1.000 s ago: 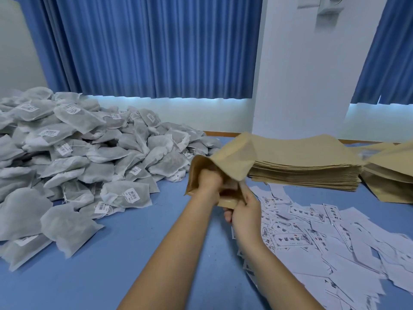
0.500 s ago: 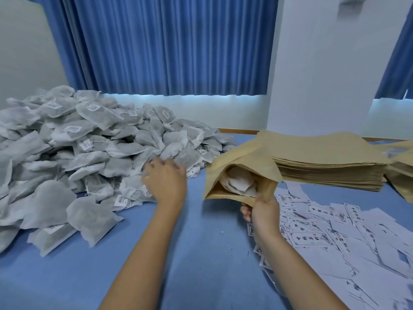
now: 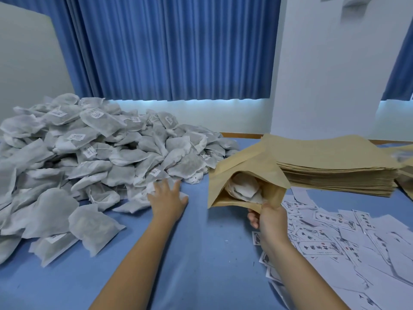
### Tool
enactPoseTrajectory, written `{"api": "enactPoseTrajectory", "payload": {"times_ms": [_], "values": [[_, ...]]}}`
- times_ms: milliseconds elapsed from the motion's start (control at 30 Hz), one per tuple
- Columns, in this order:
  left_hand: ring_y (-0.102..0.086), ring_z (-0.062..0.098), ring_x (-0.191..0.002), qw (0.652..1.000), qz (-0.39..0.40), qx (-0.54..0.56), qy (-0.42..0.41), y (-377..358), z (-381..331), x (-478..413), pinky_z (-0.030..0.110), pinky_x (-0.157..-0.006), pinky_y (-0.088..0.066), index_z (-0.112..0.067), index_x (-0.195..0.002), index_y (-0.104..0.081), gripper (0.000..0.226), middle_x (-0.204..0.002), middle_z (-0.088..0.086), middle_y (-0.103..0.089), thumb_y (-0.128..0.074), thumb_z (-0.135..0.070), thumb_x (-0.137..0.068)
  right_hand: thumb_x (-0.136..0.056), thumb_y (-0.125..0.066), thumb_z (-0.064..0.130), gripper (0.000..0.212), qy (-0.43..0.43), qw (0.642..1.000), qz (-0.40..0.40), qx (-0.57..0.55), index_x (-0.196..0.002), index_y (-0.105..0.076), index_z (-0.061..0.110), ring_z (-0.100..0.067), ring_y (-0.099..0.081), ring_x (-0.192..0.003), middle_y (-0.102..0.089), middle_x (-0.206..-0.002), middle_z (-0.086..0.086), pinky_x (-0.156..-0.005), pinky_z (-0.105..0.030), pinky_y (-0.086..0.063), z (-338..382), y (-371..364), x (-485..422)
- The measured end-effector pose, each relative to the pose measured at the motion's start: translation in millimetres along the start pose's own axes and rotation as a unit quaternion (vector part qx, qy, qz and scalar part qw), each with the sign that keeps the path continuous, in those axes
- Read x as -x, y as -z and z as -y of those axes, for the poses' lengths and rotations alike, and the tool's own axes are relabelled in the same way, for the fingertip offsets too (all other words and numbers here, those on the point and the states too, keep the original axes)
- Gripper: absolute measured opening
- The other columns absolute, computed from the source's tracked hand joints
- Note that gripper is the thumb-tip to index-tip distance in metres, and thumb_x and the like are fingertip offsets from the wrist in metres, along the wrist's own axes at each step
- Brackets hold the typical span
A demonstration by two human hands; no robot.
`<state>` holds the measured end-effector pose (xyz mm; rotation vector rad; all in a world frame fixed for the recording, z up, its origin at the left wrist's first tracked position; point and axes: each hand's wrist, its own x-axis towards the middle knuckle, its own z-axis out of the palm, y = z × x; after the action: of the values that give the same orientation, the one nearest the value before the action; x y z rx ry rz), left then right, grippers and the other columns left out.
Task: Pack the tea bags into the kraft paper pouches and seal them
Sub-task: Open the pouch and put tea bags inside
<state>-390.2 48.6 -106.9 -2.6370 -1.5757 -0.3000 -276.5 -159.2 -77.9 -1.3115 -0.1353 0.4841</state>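
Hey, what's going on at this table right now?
A person is filling pouches. Their right hand grips an open kraft pouch at its lower edge, and a few tea bags already sit inside. Their left hand is spread open at the near edge of the loose tea bag pile on the blue table. A stack of empty pouches lies behind, with printed labels on the right.

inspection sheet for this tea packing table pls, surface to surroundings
surface: blue table
job's things: tea bag pile left; open kraft pouch holding tea bags; flat pouch stack right
clutter: loose printed labels, front right
grippers: left hand touches the pile's edge, fingers spread; right hand grips the pouch's lower edge
cables: nothing seen
surroundings: blue curtains, white wall
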Motion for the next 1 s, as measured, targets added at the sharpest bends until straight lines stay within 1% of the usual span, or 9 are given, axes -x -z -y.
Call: {"api": "enactPoseTrajectory", "payload": {"times_ms": [100,267,400,533,700,767,833,900,1000], "values": [[-0.013,0.034,-0.142,0.997,0.067,0.010,0.038,-2.7,10.3,-22.0,0.053,-0.108,-0.022,-0.032,-0.147,-0.027,0.059,-0.156,0.011,-0.016,-0.029,-0.058,-0.093,-0.102,-0.033,0.009,0.025,-0.001,1.000,0.006,0.009,-0.090,-0.053,-0.001,-0.009,-0.042,-0.030,-0.055,-0.058,-0.012,-0.030,-0.018,-0.026,0.6,2.1,0.2],[-0.025,0.031,-0.134,0.997,0.019,0.036,0.065,-0.5,0.4,-25.3,0.054,-0.103,-0.025,-0.029,-0.140,-0.036,0.057,-0.145,0.010,-0.037,-0.039,-0.053,-0.088,-0.101,-0.033,0.009,0.025,-0.002,1.000,0.016,0.000,-0.090,-0.053,-0.002,-0.010,-0.039,-0.031,-0.057,-0.054,-0.010,-0.031,-0.019,-0.024,2.4,-1.2,-2.4],[-0.029,0.030,-0.128,0.997,-0.002,0.068,-0.046,-4.0,-40.0,7.6,0.059,-0.101,-0.027,-0.025,-0.142,-0.028,0.059,-0.139,0.005,-0.038,-0.045,-0.046,-0.089,-0.101,-0.034,0.009,0.026,-0.007,1.000,0.014,0.002,-0.097,-0.056,-0.005,-0.009,-0.040,-0.030,-0.057,-0.057,-0.011,-0.030,-0.018,-0.025,1.6,-5.0,-7.2],[-0.027,0.031,-0.122,0.993,0.040,0.054,-0.098,-1.3,-65.7,36.0,0.072,-0.099,-0.020,-0.029,-0.129,-0.039,0.038,-0.128,0.005,-0.038,-0.046,-0.039,-0.093,-0.099,-0.033,0.006,0.028,0.010,1.000,0.003,-0.005,-0.081,-0.054,-0.001,-0.010,-0.040,-0.031,-0.057,-0.053,-0.008,-0.031,-0.019,-0.025,1.9,0.2,-10.2],[-0.035,0.026,-0.114,0.990,-0.066,0.119,-0.032,10.9,-63.3,41.8,0.045,-0.090,-0.030,-0.029,-0.121,-0.050,0.026,-0.116,0.004,-0.050,-0.046,-0.027,-0.096,-0.096,-0.037,0.001,0.022,-0.013,0.997,0.006,-0.070,-0.083,-0.054,0.002,-0.010,-0.041,-0.034,-0.057,-0.057,-0.009,-0.031,-0.018,-0.025,5.4,5.6,-11.2],[-0.033,0.024,-0.111,0.960,-0.151,0.234,-0.014,22.8,-59.3,40.7,0.042,-0.087,-0.028,-0.028,-0.120,-0.054,0.024,-0.116,0.004,-0.051,-0.049,-0.028,-0.097,-0.095,-0.037,-0.002,0.020,-0.011,0.994,0.015,-0.106,-0.085,-0.054,0.001,-0.010,-0.043,-0.035,-0.057,-0.056,-0.008,-0.032,-0.018,-0.026,5.8,4.7,-11.4],[-0.033,0.022,-0.108,0.897,-0.228,0.378,-0.027,41.7,-52.5,41.3,0.042,-0.090,-0.034,-0.022,-0.122,-0.057,0.026,-0.111,0.005,-0.049,-0.053,-0.024,-0.096,-0.096,-0.035,-0.003,0.021,-0.012,0.993,0.017,-0.116,-0.087,-0.054,0.002,-0.011,-0.044,-0.036,-0.059,-0.057,-0.008,-0.032,-0.017,-0.028,5.4,2.8,-11.9],[-0.036,0.020,-0.105,0.826,-0.307,0.454,-0.132,62.8,-48.9,50.1,0.039,-0.091,-0.039,-0.017,-0.120,-0.059,0.028,-0.103,0.004,-0.045,-0.055,-0.009,-0.094,-0.097,-0.033,-0.002,0.024,-0.008,0.995,0.015,-0.099,-0.086,-0.053,0.004,-0.012,-0.045,-0.037,-0.060,-0.059,-0.010,-0.033,-0.018,-0.029,3.4,0.5,-12.9],[-0.046,0.021,-0.099,0.763,-0.349,0.409,-0.359,91.9,-63.7,77.2,0.027,-0.084,-0.041,-0.021,-0.116,-0.055,0.041,-0.104,0.003,-0.045,-0.044,-0.001,-0.083,-0.098,-0.033,0.000,0.026,0.007,0.997,0.018,-0.076,-0.081,-0.052,0.006,-0.014,-0.046,-0.038,-0.057,-0.060,-0.010,-0.036,-0.019,-0.031,-1.3,-2.7,-14.6]]}}
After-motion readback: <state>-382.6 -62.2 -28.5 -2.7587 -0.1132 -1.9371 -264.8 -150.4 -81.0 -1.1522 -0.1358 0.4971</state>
